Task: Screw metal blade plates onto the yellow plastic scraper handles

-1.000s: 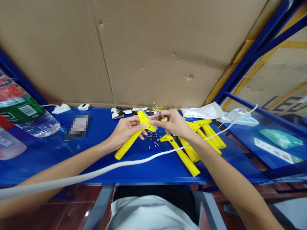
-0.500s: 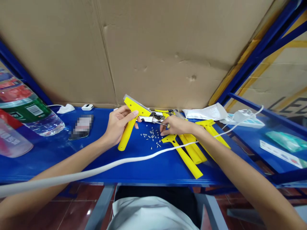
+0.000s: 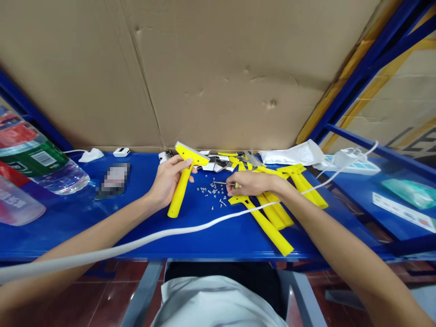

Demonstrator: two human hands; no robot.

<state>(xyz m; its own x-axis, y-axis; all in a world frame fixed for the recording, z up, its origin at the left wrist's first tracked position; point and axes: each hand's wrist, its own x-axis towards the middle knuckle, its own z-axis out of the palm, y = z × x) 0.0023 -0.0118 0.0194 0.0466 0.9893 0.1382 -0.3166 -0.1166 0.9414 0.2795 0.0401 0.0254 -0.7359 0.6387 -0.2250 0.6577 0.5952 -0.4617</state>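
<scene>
A yellow scraper [image 3: 182,188] with a metal blade along its head is gripped in my left hand [image 3: 166,181], head up and handle slanting down toward me. Closed around a thin pointed metal tool [image 3: 223,183] with a brassy part, my right hand [image 3: 254,182] holds it nearly level. I cannot make out its exact kind. Its tip is over small loose screws and nuts [image 3: 211,191] scattered on the blue table [image 3: 204,240]. Right of them, partly under my right hand and forearm, lie several yellow scraper handles [image 3: 269,225].
Small yellow pieces and blades [image 3: 247,160] lie by the cardboard wall [image 3: 211,81]. A white packet [image 3: 289,153] and a power strip [image 3: 350,164] are at right. A white cable [image 3: 190,226] crosses in front. A phone [image 3: 114,180] and large bottle [image 3: 44,159] are at left.
My right hand has drawn the thin tool away from the scraper head and down to the loose screws and nuts. The scraper has dipped slightly in my left hand, its head turning more level.
</scene>
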